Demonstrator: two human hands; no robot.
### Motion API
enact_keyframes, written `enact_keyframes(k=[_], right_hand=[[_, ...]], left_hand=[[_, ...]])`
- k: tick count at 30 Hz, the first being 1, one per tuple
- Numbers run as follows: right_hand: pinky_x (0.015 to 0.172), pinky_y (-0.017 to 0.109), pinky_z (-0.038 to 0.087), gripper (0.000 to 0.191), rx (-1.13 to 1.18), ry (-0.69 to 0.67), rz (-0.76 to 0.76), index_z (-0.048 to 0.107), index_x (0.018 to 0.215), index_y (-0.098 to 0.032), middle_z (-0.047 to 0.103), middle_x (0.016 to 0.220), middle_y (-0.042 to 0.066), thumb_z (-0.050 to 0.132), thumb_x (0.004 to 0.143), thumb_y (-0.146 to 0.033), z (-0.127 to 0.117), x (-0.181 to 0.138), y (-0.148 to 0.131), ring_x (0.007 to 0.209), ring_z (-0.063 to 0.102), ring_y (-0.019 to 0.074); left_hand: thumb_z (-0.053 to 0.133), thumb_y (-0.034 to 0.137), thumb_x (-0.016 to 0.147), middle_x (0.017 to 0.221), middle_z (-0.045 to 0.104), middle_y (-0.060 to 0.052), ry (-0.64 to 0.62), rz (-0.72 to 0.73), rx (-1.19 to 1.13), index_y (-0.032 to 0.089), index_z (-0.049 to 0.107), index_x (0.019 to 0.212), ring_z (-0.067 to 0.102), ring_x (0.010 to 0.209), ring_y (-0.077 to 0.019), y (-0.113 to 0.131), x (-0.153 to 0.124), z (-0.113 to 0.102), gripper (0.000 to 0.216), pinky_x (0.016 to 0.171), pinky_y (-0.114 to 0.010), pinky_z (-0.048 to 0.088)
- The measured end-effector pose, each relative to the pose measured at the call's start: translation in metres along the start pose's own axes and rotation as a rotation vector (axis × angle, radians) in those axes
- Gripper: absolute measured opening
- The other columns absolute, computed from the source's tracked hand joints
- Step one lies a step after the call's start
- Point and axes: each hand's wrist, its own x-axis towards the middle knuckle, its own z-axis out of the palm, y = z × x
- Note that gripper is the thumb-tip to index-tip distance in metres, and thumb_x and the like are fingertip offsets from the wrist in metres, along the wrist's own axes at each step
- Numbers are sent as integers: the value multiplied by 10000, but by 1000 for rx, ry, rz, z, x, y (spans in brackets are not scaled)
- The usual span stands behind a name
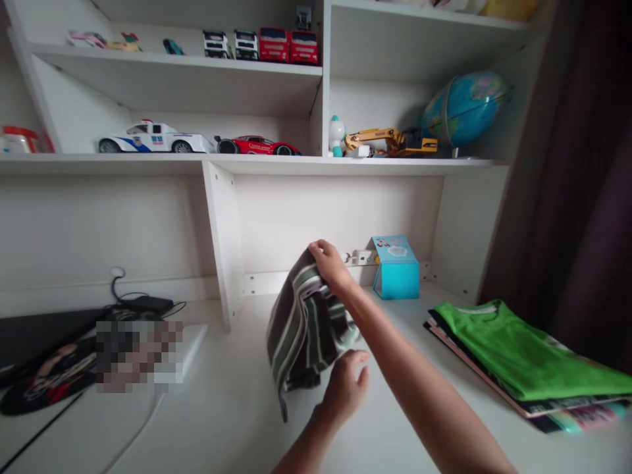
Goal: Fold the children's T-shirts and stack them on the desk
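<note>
A striped garment [301,316] in dark grey, green and white hangs bunched above the white desk [237,415]. My right hand [330,263] reaches up across the middle and pinches its upper edge. Below, my left hand [345,385] is beside the garment's lower right part, thumb and fingers apart, with nothing visible in it. Some of the garment's folds are hidden behind my right forearm. To the right lies a folded green T-shirt [523,349] on a stack of folded clothes.
A blue desk calendar [399,270] stands at the back near a power strip [364,257]. Cables and a dark flat object [49,375] lie at left. Shelves above hold a police car [153,138], red car [259,145], toy excavator [390,141] and globe [469,108].
</note>
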Motion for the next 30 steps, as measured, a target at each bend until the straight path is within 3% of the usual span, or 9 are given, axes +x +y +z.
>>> enact_keyframes(k=[6, 11, 17, 19, 22, 24, 26, 28, 30], right_hand=[[447, 225, 370, 387, 159, 148, 121, 401, 843, -233, 479, 534, -85, 602, 611, -469, -82, -26, 31, 459, 465, 111], [449, 228, 418, 465, 322, 64, 282, 514, 877, -197, 567, 578, -39, 706, 559, -477, -131, -88, 29, 477, 536, 125], [483, 189, 453, 464, 342, 67, 460, 582, 1001, -200, 647, 757, 0, 722, 620, -424, -174, -140, 20, 578, 593, 126], [493, 181, 464, 482, 334, 41, 507, 553, 1073, -226, 657, 820, 5, 704, 655, -411, -187, -151, 21, 602, 602, 124], [616, 212, 511, 478, 283, -9, 471, 546, 1095, -226, 652, 978, 49, 686, 675, -406, -202, -166, 29, 773, 632, 168], [704, 243, 520, 509, 203, -17, 383, 548, 1099, -214, 628, 1074, 81, 697, 650, -401, -208, -177, 39, 907, 618, 213], [727, 254, 524, 560, 62, 11, 274, 540, 1112, -198, 620, 1096, 98, 711, 614, -387, -211, -187, 52, 936, 613, 233], [705, 242, 532, 552, -108, 55, 180, 542, 1102, -185, 632, 1065, 100, 699, 609, -377, -214, -194, 64, 883, 633, 225], [674, 221, 538, 475, -245, 51, 114, 560, 1057, -181, 651, 1012, 93, 669, 635, -371, -219, -198, 74, 818, 651, 207]], left_hand=[[486, 364, 794, 884, 638, -84, -2, -209, -168, 144, 573, 859, 614, 808, -197, 4, 5, -36, 246, 723, -307, 478], [602, 396, 704, 1014, 539, -123, 485, -91, 152, 138, 472, 1015, 513, 1013, -279, -4, 9, -58, 425, 884, -449, 410], [635, 287, 677, 1290, 320, -170, 741, -32, 328, 149, 224, 1317, 303, 1232, -304, -9, 38, -92, 773, 974, -469, 337], [595, 295, 728, 1306, 331, -137, 633, 18, 300, 192, 296, 1308, 292, 1254, -275, -2, 45, -104, 661, 1013, -448, 297], [508, 347, 809, 1193, 486, -84, 146, 77, 215, 226, 547, 1121, 400, 1195, -231, 19, 39, -113, 337, 1017, -390, 311], [512, 409, 807, 1228, 491, -76, -221, 53, 173, 244, 570, 1131, 439, 1170, -229, 36, 23, -109, 368, 993, -363, 347], [640, 468, 685, 1357, 385, -90, -470, 25, 227, 252, 478, 1256, 386, 1218, -281, 49, 1, -97, 632, 995, -385, 344], [741, 410, 556, 1413, 304, -116, -564, 5, 342, 235, 375, 1336, 333, 1244, -334, 57, -19, -83, 880, 998, -412, 333], [672, 270, 639, 1371, 384, -105, -539, -15, 411, 240, 362, 1343, 400, 1204, -304, 60, -33, -71, 769, 979, -380, 352]])
